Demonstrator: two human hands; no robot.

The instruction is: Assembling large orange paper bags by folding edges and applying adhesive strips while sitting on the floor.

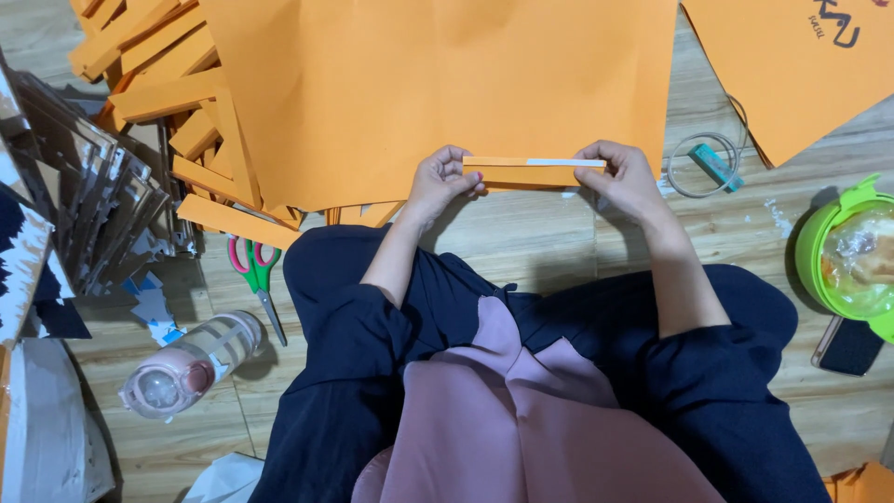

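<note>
I hold a folded orange paper strip level between both hands, with a white tape band along the right part of its top edge. My left hand pinches its left end. My right hand grips its right end, fingers curled over the taped part. The strip hovers just in front of a large orange paper sheet spread on the wooden floor.
A heap of orange folded strips lies at the left, beside stacked shiny card pieces. Scissors and a pink bottle lie near my left knee. A tape roll, a green container and a phone sit at the right.
</note>
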